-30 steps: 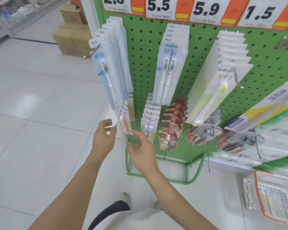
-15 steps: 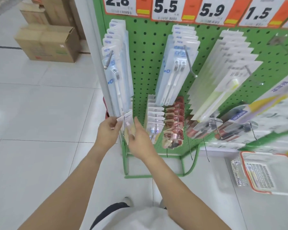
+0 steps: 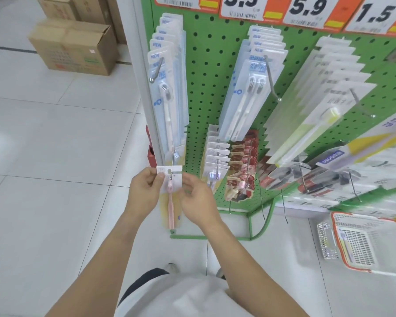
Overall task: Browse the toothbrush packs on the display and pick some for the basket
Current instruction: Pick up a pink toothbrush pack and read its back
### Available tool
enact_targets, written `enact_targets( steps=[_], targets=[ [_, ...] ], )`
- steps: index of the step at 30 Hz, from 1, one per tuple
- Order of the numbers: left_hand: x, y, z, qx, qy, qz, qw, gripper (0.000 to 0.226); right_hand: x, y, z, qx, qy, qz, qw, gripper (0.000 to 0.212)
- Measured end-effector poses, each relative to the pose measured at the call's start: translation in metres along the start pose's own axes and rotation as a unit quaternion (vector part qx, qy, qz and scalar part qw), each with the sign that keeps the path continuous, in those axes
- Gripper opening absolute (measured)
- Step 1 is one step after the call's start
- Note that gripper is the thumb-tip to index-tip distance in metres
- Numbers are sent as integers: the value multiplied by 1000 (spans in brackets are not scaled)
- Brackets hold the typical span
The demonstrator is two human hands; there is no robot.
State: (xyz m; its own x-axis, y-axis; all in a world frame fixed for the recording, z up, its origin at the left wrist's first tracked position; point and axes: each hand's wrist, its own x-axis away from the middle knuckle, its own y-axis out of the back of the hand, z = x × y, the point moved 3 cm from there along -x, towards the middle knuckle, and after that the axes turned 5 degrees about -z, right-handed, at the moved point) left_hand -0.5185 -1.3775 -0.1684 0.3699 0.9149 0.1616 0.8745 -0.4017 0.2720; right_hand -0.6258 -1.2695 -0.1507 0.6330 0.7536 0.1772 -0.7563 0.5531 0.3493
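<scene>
Here, every place is told from the green pegboard (image 3: 215, 92).

Pegboard: a green perforated panel on a green wire foot, with a pale upright post along its left edge.
Price cards: white and orange, across the top of the pegboard (image 3: 306, 10), with large figures on them.
Upper hooks: rows of long blister packs; blue-white toothbrush packs (image 3: 167, 88) at the pegboard's left edge, a second blue-white row (image 3: 249, 88) near its middle, white packs with a yellow-green brush (image 3: 311, 110) to the right.
Lower hooks: small white packs (image 3: 216, 156) and red packs (image 3: 242, 165) low on the pegboard, more blurred packs to the right.
Pink toothbrush pack (image 3: 170, 191): at the pegboard's lower left corner, its white header card at the end of a metal hook.
Left hand (image 3: 144, 191): fingers and thumb clamped on the left edge of the pack's header card.
Right hand (image 3: 197, 197): fingers curled at the pack's right edge; whether they grip it I cannot tell.
Basket (image 3: 370, 243): red-rimmed, pale mesh, on the floor to the lower right of the pegboard, with a pack inside.
Floor (image 3: 55, 179): large glossy white tiles with thin grey joints.
Cardboard boxes (image 3: 76, 46): stacked on the floor, well to the left of the pegboard.
Person: pale top, dark trousers and shoe tips show below the pegboard's foot.
</scene>
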Motion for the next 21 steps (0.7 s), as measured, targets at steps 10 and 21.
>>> enact_targets(
  steps=[10, 21],
  targets=[
    [56, 10, -18, 21, 5, -41, 999, 11, 8, 12, -11, -1, 0, 33, 999, 10],
    [92, -14, -49, 41, 21, 73, 996, 16, 35, 54, -29, -182, -66, 81, 978, 41]
  ],
)
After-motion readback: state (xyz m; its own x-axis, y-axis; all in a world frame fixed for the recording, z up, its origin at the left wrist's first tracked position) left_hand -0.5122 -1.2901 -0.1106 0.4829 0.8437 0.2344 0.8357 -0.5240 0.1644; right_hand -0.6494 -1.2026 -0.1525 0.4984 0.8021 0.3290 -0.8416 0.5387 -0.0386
